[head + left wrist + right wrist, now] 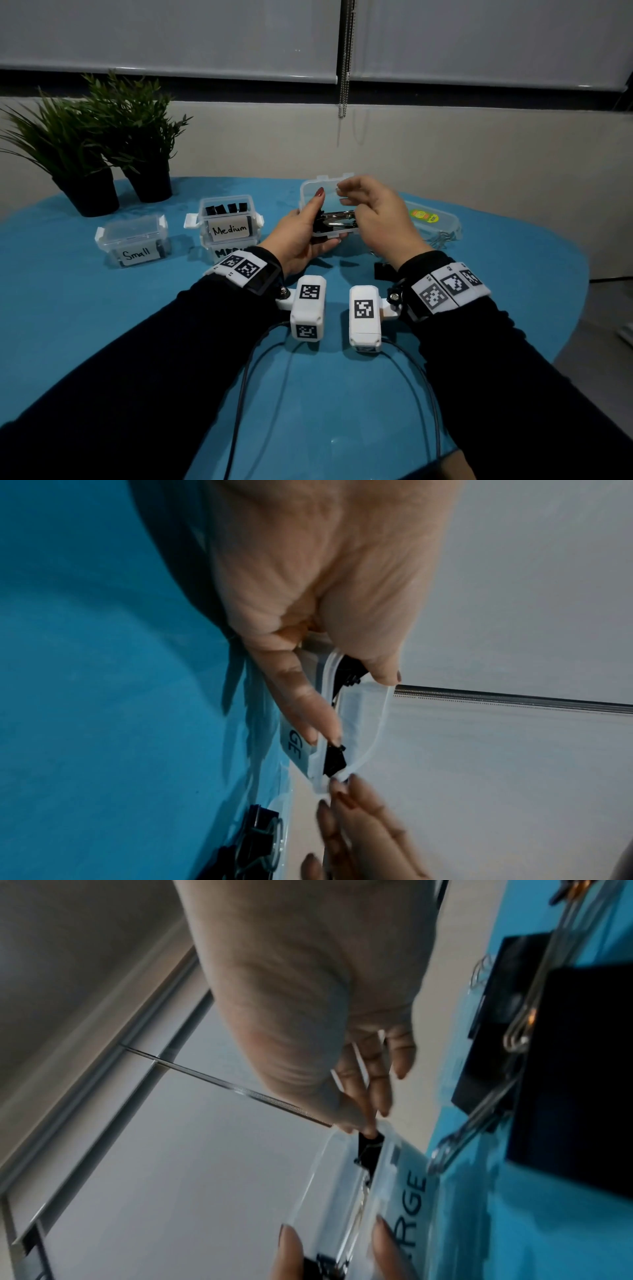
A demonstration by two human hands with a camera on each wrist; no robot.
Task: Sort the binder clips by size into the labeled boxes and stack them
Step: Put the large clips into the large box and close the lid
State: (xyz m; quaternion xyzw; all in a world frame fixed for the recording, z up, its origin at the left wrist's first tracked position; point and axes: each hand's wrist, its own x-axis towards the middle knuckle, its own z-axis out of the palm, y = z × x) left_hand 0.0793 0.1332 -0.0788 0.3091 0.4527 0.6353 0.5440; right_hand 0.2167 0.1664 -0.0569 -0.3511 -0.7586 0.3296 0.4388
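Observation:
My left hand (308, 226) grips the left end of a clear box (334, 234) labelled Large and holds it just above the blue table (137, 325). Its lid (310, 188) stands open behind. Black binder clips (330, 221) with silver handles lie inside. My right hand (346, 195) hovers over the box's right end. In the right wrist view its thumb and forefinger tips (363, 1123) meet on a black clip (369, 1148) at the rim of the box (394, 1164). The left wrist view shows my left hand (352, 712), thumb inside the box (363, 723), forefinger on the label.
A Medium box (227, 222) sits stacked on another box, with a shut Small box (133, 243) to its left. A clear container (431, 219) with a yellow sticker lies at the right. Loose large clips (565, 1069) rest beside my right wrist. Two potted plants (89, 192) stand at the back left.

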